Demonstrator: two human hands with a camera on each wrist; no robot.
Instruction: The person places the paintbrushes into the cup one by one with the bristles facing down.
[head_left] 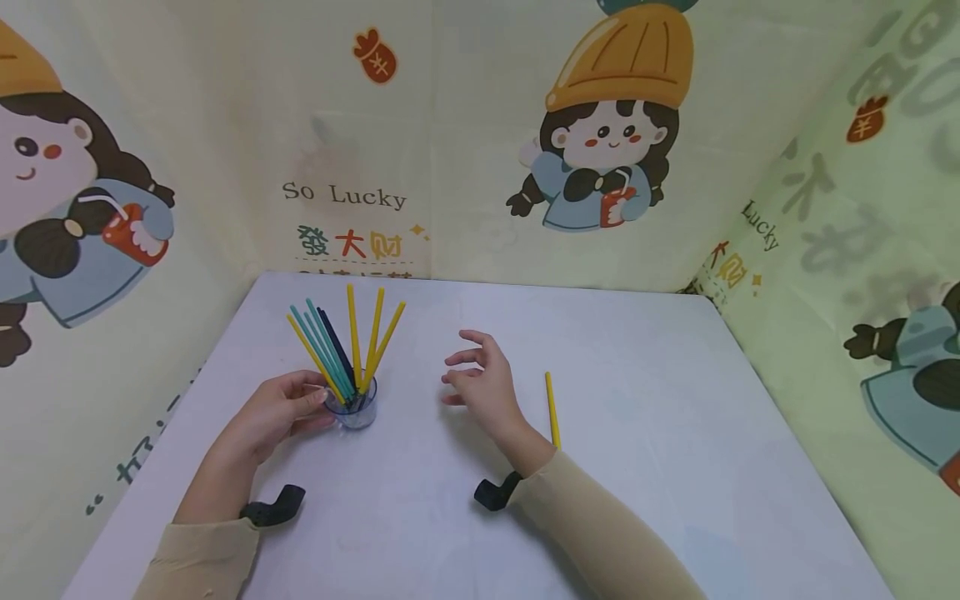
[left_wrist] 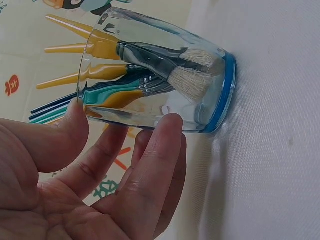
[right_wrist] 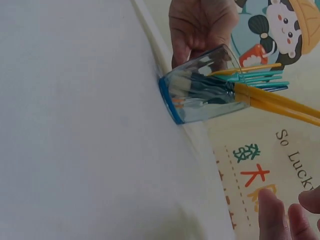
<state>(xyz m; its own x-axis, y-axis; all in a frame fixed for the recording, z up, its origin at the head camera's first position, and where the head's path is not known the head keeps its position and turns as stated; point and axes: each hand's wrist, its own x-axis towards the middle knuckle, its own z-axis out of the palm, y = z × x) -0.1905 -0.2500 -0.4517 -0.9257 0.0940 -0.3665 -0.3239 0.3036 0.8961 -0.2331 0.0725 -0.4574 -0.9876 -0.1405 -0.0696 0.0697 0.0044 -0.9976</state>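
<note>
Left of centre, the left hand [head_left: 279,408] grasps the glass cup [head_left: 354,408] (brushes [head_left: 341,342] inside); right hand [head_left: 483,385] hovers released near a yellow brush [head_left: 552,410].

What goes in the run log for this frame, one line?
left hand: holds glass cup of brushes | right hand: open, grip empty, above table | yellow brush: lying beside right wrist

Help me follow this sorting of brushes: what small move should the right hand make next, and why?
Probably turn back and pick up the loose yellow brush. The right hand hovers open and holds nothing, that brush lies alone on the table beside its wrist, and the left hand steadies the glass cup that holds the other brushes.
</note>
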